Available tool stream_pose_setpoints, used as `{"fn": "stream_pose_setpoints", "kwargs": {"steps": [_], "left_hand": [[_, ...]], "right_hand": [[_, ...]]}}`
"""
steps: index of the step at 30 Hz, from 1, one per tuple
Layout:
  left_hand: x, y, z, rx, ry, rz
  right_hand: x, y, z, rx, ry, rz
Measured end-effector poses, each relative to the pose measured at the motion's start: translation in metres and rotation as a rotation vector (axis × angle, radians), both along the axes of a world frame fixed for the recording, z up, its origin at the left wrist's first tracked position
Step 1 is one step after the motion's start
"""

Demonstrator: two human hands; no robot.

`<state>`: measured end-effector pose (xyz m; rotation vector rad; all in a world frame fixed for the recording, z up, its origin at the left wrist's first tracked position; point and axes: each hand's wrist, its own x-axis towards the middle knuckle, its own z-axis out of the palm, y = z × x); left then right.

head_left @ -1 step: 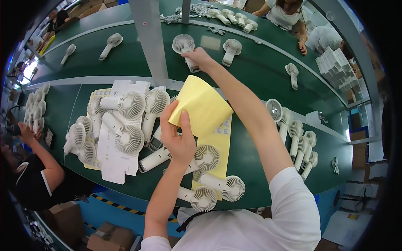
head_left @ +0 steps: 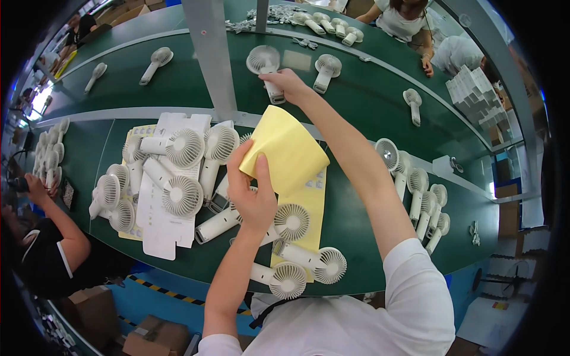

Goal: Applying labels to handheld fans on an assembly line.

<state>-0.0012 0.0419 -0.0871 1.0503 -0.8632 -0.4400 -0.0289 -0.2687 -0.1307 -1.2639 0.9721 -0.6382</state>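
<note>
My left hand pinches a curled yellow sheet between thumb and fingers, over the near part of the green table. Stretched out to the far side, my right hand is closed around the handle of a white handheld fan. That fan's round head points away from my wrist, and its grille looks smeared. Below the sheet and my left forearm lie several more handheld fans, some on a second yellow sheet with small printed pictures. My left hand partly hides some of these fans.
White cardboard pieces lie under a heap of fans on the left. More fans stand grouped at the right. A metal post and rail divide the table; single fans lie beyond. A co-worker's arm is at left.
The fan in my right hand has shifted very slightly to the right, and its grille now looks more blurred. My left hand and the yellow sheet stay nearly the same.
</note>
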Motion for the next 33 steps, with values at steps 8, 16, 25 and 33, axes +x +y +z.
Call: {"fn": "stream_pose_setpoints", "kwargs": {"steps": [8, 16, 25, 33], "left_hand": [[-0.008, 0.001, 0.015, 0.050, 0.132, -0.160], [-0.008, 0.002, 0.013, 0.135, 0.074, -0.254], [-0.016, -0.001, 0.019, 0.218, -0.157, -0.264], [-0.012, 0.002, 0.014, 0.199, -0.270, -0.421]], "right_hand": [[-0.156, 0.151, 0.050, -0.077, -0.252, -0.331], [-0.230, 0.271, 0.041, -0.093, -0.233, -0.425], [-0.253, 0.336, 0.037, 0.037, -0.437, -0.393], [-0.245, 0.345, 0.028, 0.103, -0.313, -0.434]]}}
